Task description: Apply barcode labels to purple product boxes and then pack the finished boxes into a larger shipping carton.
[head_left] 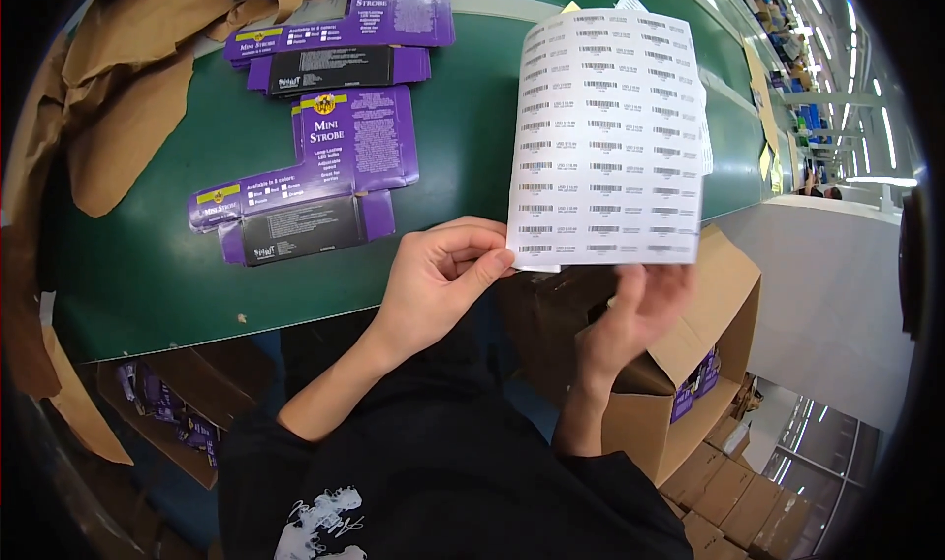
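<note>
My left hand (448,270) pinches the lower left corner of a white sheet of barcode labels (605,137) between thumb and fingers. The sheet stands tilted up above the table, its rows of printed labels facing me. Just under its lower right edge is my right hand (635,314), slightly blurred, with thumb and fingers apart; the sheet hides the fingertips. Left of the sheet, a flattened purple and black box (330,181) lies on the green table (148,294). Behind it are more flattened purple boxes (345,33), partly overlapping.
Crumpled brown paper (118,97) covers the table's far left. Below the front edge, an open carton (212,388) at left holds purple boxes. Another open carton (640,427) stands at right with purple boxes inside. Stacked brown cartons (738,496) sit farther right.
</note>
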`<act>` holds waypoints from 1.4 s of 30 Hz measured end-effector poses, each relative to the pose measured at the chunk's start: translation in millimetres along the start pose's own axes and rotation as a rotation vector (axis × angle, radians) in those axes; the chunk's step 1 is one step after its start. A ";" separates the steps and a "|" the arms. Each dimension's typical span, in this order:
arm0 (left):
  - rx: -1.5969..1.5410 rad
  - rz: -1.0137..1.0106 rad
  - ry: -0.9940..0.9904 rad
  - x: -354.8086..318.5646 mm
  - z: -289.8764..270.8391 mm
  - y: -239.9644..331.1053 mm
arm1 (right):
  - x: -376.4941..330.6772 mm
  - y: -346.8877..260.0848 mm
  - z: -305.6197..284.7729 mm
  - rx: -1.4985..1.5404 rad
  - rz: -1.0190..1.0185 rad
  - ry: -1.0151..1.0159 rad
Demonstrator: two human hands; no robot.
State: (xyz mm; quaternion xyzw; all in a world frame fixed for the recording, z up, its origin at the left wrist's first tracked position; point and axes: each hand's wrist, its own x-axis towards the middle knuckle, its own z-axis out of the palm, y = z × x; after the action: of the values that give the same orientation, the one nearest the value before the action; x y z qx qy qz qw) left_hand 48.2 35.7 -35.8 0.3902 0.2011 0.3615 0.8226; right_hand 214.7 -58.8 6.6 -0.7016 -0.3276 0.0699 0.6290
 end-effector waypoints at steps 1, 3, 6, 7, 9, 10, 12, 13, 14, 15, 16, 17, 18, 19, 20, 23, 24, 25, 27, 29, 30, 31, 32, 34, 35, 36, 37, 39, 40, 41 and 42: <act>-0.004 -0.004 0.003 0.3 0.4 -0.6 | 0.2 -4.8 -2.7 -0.089 -0.276 0.171; 0.020 -0.006 0.034 3.7 0.4 -1.4 | -1.6 -13.8 -12.8 -0.184 -0.551 0.337; 0.022 -0.007 0.041 6.3 0.3 -5.3 | -8.4 -31.2 -28.7 -0.312 -0.852 -0.128; 0.017 0.004 0.050 6.4 -0.7 -7.0 | -11.4 -32.8 -21.1 -0.294 -0.742 -0.205; 0.013 0.011 0.061 4.5 -2.9 -8.9 | -12.1 -35.1 5.7 -0.342 -0.507 -0.366; 0.045 0.014 0.043 3.1 -4.6 -9.3 | -9.5 -34.7 16.2 -0.408 -0.381 -0.449; 0.102 0.032 0.007 5.2 -6.4 -8.4 | -9.3 -26.3 22.9 -0.353 -0.323 -0.466; 0.101 0.032 0.009 5.7 -6.2 -7.8 | -10.0 -20.9 24.8 -0.298 -0.264 -0.482; 0.083 0.034 -0.002 5.4 -5.7 -7.2 | -10.9 -17.7 26.8 -0.239 -0.203 -0.499; 0.065 0.034 -0.014 5.3 -5.2 -6.6 | -11.1 -17.1 28.6 -0.235 -0.201 -0.503; 0.046 0.034 -0.026 5.1 -5.3 -6.2 | -11.3 -16.9 30.0 -0.235 -0.190 -0.496; 0.046 0.031 -0.023 5.6 -6.5 -5.7 | -11.5 -16.5 30.9 -0.236 -0.178 -0.487; 0.066 0.029 -0.024 7.2 -8.3 -5.1 | -11.8 -15.7 31.7 -0.238 -0.165 -0.477; 0.083 0.025 -0.029 9.0 -9.0 -4.7 | -11.5 -15.0 32.0 -0.243 -0.161 -0.476; 0.099 0.022 -0.036 9.7 -9.1 -4.6 | -10.8 -14.1 32.7 -0.234 -0.155 -0.480; 0.117 0.029 -0.028 6.3 -7.1 -4.9 | -9.5 -12.8 32.1 -0.220 -0.140 -0.485; 0.130 0.037 -0.019 5.2 -6.8 -4.6 | -8.8 -13.9 31.6 -0.240 -0.163 -0.491; 0.130 0.035 -0.017 5.1 -6.7 -4.7 | -7.9 -15.0 31.1 -0.260 -0.185 -0.497; 0.159 0.023 -0.013 5.9 -6.2 -5.5 | -5.7 -15.4 30.7 -0.279 -0.206 -0.506; 0.173 0.017 -0.010 5.8 -5.7 -5.7 | -0.7 -14.2 31.4 -0.281 -0.225 -0.527; 0.135 0.001 -0.002 5.9 -5.4 -5.5 | 1.2 -14.3 31.2 -0.283 -0.236 -0.537; 0.096 -0.015 0.007 5.8 -5.1 -5.2 | 1.8 -14.9 30.4 -0.284 -0.237 -0.538; 0.057 -0.030 0.015 5.6 -4.7 -5.1 | 2.0 -15.7 29.4 -0.292 -0.224 -0.554; 0.049 -0.032 0.023 4.7 -2.4 -5.3 | 2.2 -17.6 27.9 -0.308 -0.199 -0.587; 0.042 -0.037 0.030 3.8 -1.1 -5.3 | 3.1 -18.6 27.5 -0.307 -0.199 -0.590; 0.034 -0.042 0.037 3.0 -0.6 -5.5 | 4.5 -19.3 27.3 -0.298 -0.176 -0.605; 0.033 -0.043 0.039 2.7 -0.9 -5.5 | 5.8 -19.7 27.1 -0.290 -0.153 -0.619; 0.071 -0.047 0.041 4.9 -1.5 -4.9 | 6.3 -19.1 26.6 -0.285 -0.131 -0.632; 0.089 -0.048 0.041 6.2 -1.2 -4.7 | 6.0 -18.0 26.7 -0.278 -0.122 -0.628; 0.087 -0.047 0.039 7.1 -0.8 -4.5 | 5.8 -16.8 27.0 -0.272 -0.113 -0.624; 0.093 -0.053 0.035 8.1 -0.5 -4.0 | 6.4 -16.4 27.5 -0.264 -0.104 -0.620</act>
State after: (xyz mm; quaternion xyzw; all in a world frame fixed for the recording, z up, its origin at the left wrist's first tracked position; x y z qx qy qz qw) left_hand 55.0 40.3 -39.6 0.4162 0.2422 0.3367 0.8092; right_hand 199.6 -32.4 18.3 -0.7046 -0.5448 0.2046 0.4061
